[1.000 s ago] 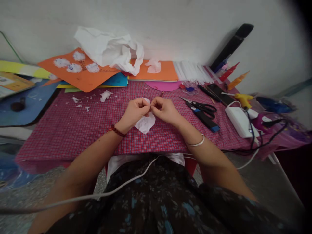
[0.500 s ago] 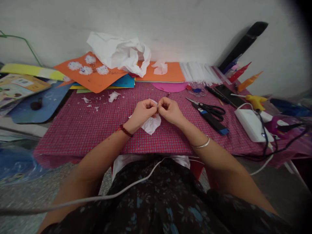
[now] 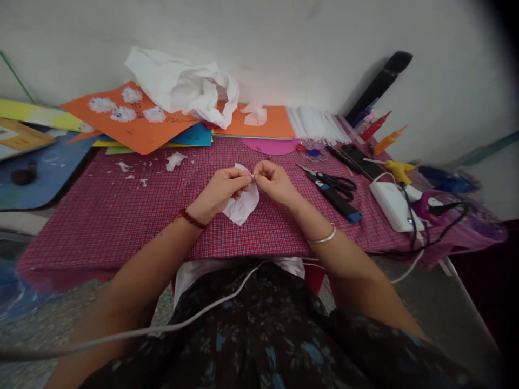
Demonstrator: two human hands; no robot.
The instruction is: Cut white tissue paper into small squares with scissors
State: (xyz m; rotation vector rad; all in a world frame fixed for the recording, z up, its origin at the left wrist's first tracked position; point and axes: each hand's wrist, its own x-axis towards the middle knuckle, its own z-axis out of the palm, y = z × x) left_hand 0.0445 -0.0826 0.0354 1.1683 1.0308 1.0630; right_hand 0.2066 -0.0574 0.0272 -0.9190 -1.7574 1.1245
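A crumpled piece of white tissue paper (image 3: 244, 209) is at the middle of the table, under and around my fingers. My left hand (image 3: 225, 188) is closed in a pinch on this paper, thumb and forefinger pressed together. Right against it, my right hand (image 3: 276, 181) also pinches, its fingertips meeting the left ones at the paper's edge. What lies between the right fingertips is too small to make out. Black-handled scissors (image 3: 334, 182) lie to the right of my right hand, touching a black and blue tool (image 3: 338, 202).
Torn paper scraps (image 3: 175, 160) lie at left on the checked tablecloth (image 3: 121, 216). Behind are an orange sheet with white flowers (image 3: 135, 132), crumpled white paper (image 3: 174, 81) and white sticks (image 3: 314, 124). A yellow glue gun (image 3: 399, 172) and white power strip (image 3: 395, 205) stand right.
The view has shifted, so the table's things appear farther left. My hands stay together at the paper, the fingertips still pinched; the paper shows slightly more above my left fingers.
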